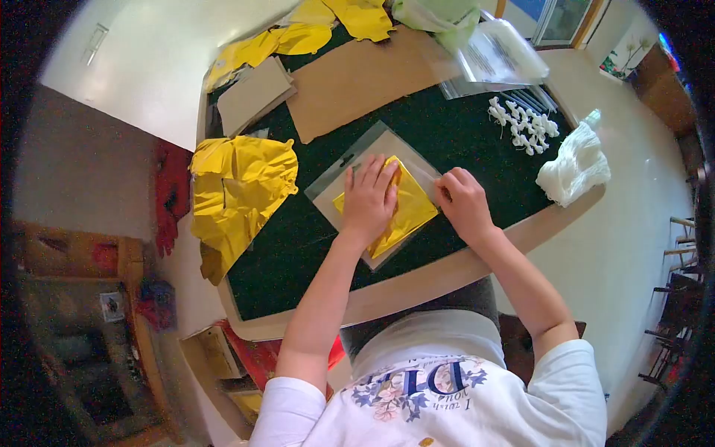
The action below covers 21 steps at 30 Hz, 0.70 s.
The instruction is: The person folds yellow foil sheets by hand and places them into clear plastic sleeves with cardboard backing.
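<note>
A folded yellow foil piece [414,208] lies over a pale card [328,198] in a clear plastic sleeve [365,141] on the dark green table top. My left hand [370,195] rests flat on the foil's left part, its fingers spread and holding nothing. At the sleeve's right corner is my right hand [460,195], its fingers curled together in a pinch. What is between those fingertips, if anything, is too small to make out.
Crumpled yellow foil [242,190] hangs over the table's left edge. Brown cardboard [365,74], stacked cards [253,95] and more foil lie at the back. Clear bags [506,56], white knotted strings [521,125] and a white yarn bundle [573,167] are at the right.
</note>
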Available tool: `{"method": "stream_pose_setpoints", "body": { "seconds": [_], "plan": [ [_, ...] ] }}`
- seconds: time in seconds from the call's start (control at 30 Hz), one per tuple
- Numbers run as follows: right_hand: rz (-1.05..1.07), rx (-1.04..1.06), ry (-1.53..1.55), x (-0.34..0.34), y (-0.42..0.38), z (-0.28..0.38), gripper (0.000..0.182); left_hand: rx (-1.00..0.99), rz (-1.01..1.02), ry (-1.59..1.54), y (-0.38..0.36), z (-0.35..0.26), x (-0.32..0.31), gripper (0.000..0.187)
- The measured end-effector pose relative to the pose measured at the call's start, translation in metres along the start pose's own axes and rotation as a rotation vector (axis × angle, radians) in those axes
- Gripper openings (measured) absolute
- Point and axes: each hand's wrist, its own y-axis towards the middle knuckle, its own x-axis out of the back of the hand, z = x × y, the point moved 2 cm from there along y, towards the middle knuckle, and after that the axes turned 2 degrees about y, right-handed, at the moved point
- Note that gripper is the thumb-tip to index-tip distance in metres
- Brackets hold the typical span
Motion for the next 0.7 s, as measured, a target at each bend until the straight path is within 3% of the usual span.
{"method": "stream_pose_setpoints", "body": {
  "seconds": [0.33,0.7],
  "plan": [
    [0.050,0.103,-0.068,-0.0076,-0.0012,0.0006,0.009,0.011,-0.014,-0.001,-0.0007,0.0007,-0.0020,0.042],
    [0.107,-0.005,-0.005,-0.0068,0.0014,0.0008,0.009,0.028,0.025,0.024,-0.0013,0.0005,-0.0009,0.043]
  ]
}}
